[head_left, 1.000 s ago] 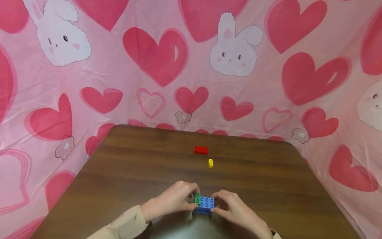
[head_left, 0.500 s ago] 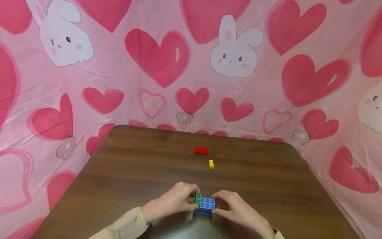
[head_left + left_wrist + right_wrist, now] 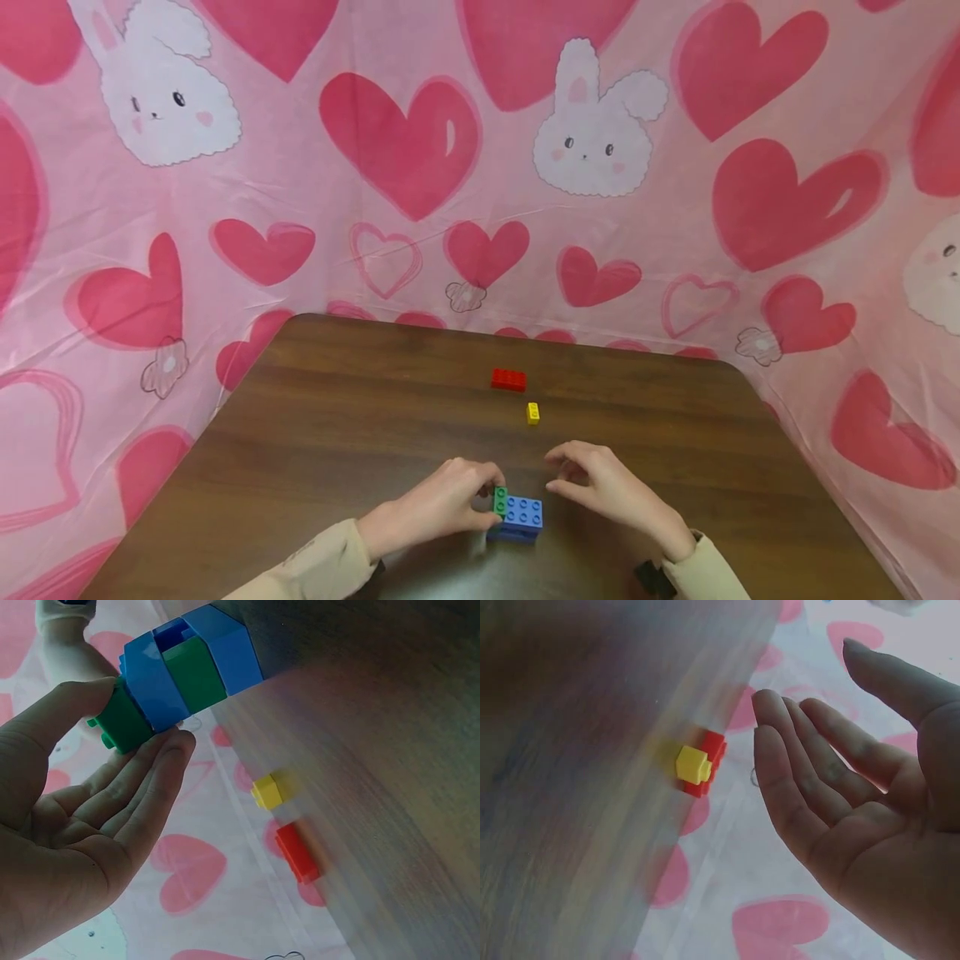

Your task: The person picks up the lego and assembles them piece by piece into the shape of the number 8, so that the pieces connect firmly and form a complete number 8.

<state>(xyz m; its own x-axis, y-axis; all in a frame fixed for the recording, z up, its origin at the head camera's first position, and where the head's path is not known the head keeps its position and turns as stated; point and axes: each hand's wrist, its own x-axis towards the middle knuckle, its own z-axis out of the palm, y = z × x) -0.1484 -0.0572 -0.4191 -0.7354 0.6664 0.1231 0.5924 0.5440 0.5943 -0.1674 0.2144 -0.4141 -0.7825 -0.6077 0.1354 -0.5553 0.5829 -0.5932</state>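
A small stack of toy building bricks stands near the table's front. In the left wrist view, a blue brick (image 3: 236, 651) is at its base, a green brick (image 3: 196, 673) shows in the middle, and a second blue brick (image 3: 154, 684) lies above. On top, at the left end, is another green brick (image 3: 500, 501), pinched between the thumb and fingers of my left hand (image 3: 452, 497). My right hand (image 3: 600, 479) hovers to the right of the stack and apart from it, fingers relaxed, holding nothing.
Farther back on the brown wooden table (image 3: 360, 400) lie a small yellow brick (image 3: 532, 413) and, behind it, a red brick (image 3: 508, 380). A pink cloth (image 3: 420, 267) with hearts and rabbits hangs around the table's far and side edges.
My right hand has let go of the stack's right side and moved up and to the right. My left hand keeps its hold on the green brick.
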